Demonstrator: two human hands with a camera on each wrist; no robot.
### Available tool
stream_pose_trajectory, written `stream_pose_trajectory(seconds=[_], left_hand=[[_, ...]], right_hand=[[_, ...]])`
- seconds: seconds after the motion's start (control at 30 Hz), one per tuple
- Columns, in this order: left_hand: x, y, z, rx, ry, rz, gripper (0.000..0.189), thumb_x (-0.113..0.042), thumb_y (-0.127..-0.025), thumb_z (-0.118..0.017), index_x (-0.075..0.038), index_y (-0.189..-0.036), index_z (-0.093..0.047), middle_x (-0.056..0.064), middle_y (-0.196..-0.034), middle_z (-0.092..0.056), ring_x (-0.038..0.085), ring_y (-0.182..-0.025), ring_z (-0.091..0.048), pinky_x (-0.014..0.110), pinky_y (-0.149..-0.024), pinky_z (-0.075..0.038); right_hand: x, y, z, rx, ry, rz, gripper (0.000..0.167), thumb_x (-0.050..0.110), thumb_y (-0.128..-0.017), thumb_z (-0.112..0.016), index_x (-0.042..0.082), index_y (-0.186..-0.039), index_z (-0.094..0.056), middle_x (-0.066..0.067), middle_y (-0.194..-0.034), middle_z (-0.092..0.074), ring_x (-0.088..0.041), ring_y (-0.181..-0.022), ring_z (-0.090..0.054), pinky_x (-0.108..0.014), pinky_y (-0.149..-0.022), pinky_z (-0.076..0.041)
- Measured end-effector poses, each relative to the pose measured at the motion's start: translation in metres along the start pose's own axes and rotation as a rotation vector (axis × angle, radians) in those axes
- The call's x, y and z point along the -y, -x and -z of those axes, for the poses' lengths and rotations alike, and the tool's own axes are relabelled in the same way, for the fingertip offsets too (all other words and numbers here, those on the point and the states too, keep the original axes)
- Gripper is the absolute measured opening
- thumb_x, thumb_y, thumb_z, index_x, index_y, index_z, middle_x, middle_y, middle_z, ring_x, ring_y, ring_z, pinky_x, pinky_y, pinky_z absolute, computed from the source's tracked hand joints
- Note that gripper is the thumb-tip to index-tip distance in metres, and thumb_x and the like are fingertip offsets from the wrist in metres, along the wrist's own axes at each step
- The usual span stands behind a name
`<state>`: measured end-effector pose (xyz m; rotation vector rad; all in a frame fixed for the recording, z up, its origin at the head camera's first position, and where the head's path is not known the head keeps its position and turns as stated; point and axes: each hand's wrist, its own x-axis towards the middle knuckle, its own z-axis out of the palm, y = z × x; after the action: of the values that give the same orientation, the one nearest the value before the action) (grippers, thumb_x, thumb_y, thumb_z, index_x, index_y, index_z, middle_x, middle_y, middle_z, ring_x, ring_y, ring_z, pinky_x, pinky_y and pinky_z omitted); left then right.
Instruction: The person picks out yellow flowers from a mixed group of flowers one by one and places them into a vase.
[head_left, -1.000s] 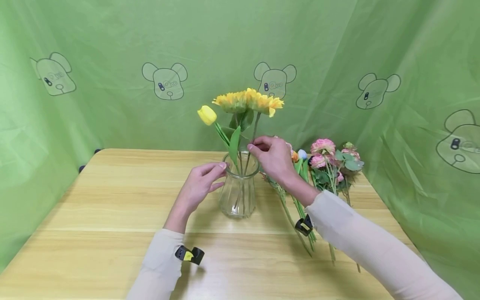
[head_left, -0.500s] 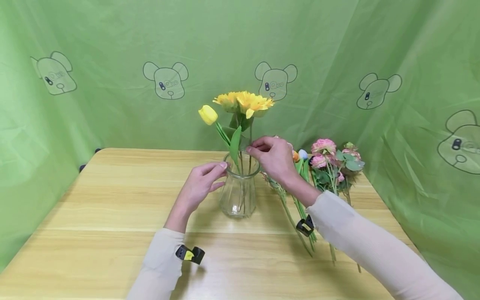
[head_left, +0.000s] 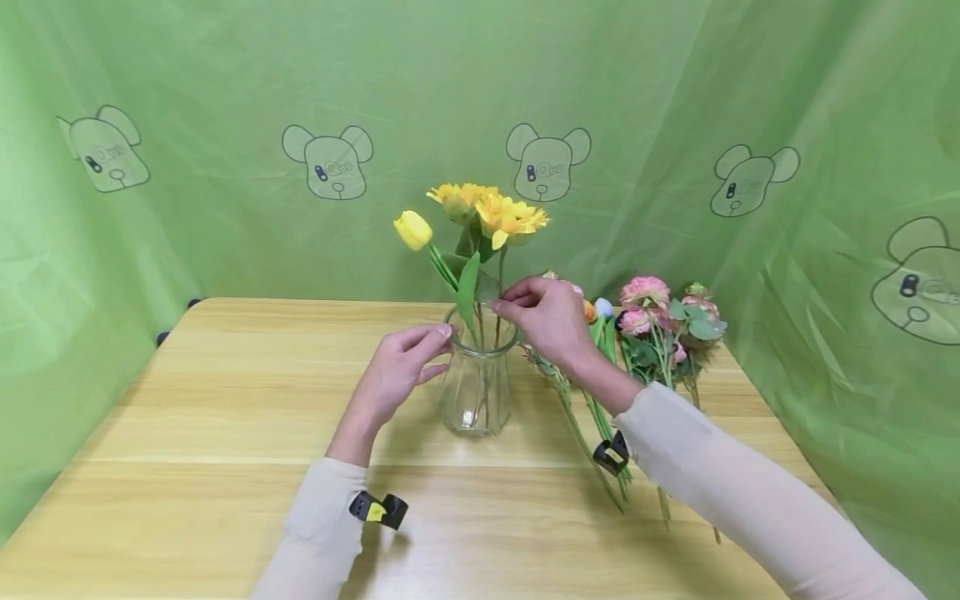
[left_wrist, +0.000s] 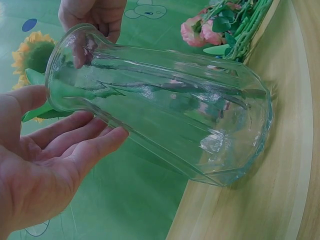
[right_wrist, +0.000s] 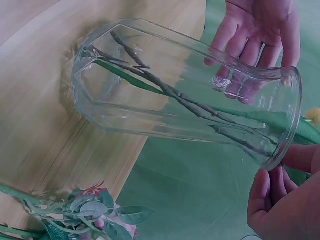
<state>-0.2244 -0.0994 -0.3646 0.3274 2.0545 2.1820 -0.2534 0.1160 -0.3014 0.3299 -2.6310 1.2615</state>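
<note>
A ribbed clear glass vase (head_left: pixel 475 392) stands upright on the table, with a yellow tulip (head_left: pixel 413 230) and two sunflowers in it. My left hand (head_left: pixel 401 367) holds the vase at its left side, thumb on the rim and fingers reaching behind the neck, as the left wrist view shows. Just above the right of the rim, my right hand (head_left: pixel 551 321) pinches the stem of the right-hand sunflower (head_left: pixel 512 218). The other sunflower (head_left: pixel 459 200) leans left behind it. Through the glass in the right wrist view, dark sunflower stems (right_wrist: pixel 175 95) cross beside a green tulip stem (right_wrist: pixel 130 79).
Right of the vase lie more artificial flowers on the wooden table (head_left: pixel 247 417): pink blooms (head_left: pixel 645 293) with leaves, an orange flower and a blue tulip (head_left: pixel 603 307). My right forearm passes over several of their stems. A green curtain (head_left: pixel 450 75) surrounds the table.
The right-hand sunflower's head has swung left and turned more toward me, and its stem stands straighter. My right fingers shifted only slightly; my left hand stayed at the vase rim.
</note>
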Motion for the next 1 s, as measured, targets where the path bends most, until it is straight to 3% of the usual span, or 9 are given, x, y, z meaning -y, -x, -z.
stream_pose_trajectory(seconds=[0.33, 0.6, 1.0], left_hand=[[0.0, 0.0002, -0.0002, 0.005, -0.002, -0.003, 0.048, -0.031, -0.105, -0.057, 0.006, -0.135, -0.059, 0.018, -0.146, -0.057, 0.031, -0.134, -0.056, 0.041, -0.11, -0.052], [0.0001, 0.0002, 0.0004, 0.006, -0.004, -0.006, 0.05, -0.032, -0.105, -0.057, 0.007, -0.136, -0.058, 0.02, -0.147, -0.055, 0.033, -0.134, -0.056, 0.044, -0.11, -0.052], [-0.0013, 0.0012, 0.0004, 0.005, -0.007, 0.006, 0.048, -0.031, -0.105, -0.057, 0.006, -0.134, -0.059, 0.018, -0.146, -0.057, 0.03, -0.134, -0.057, 0.038, -0.109, -0.053]], right_hand=[[-0.0002, 0.0007, 0.0007, -0.001, -0.007, -0.064, 0.027, 0.026, -0.09, -0.077, 0.006, -0.106, -0.071, -0.012, -0.091, -0.074, -0.022, -0.076, -0.068, -0.029, -0.062, -0.057], [-0.0009, 0.0025, 0.0021, 0.003, 0.004, -0.015, 0.029, 0.026, -0.09, -0.078, 0.009, -0.112, -0.073, -0.011, -0.088, -0.074, -0.021, -0.075, -0.068, -0.03, -0.057, -0.057], [-0.0044, 0.0048, 0.005, 0.02, 0.043, 0.003, 0.03, 0.028, -0.089, -0.079, 0.008, -0.112, -0.076, -0.009, -0.086, -0.074, -0.021, -0.076, -0.066, -0.03, -0.059, -0.056]])
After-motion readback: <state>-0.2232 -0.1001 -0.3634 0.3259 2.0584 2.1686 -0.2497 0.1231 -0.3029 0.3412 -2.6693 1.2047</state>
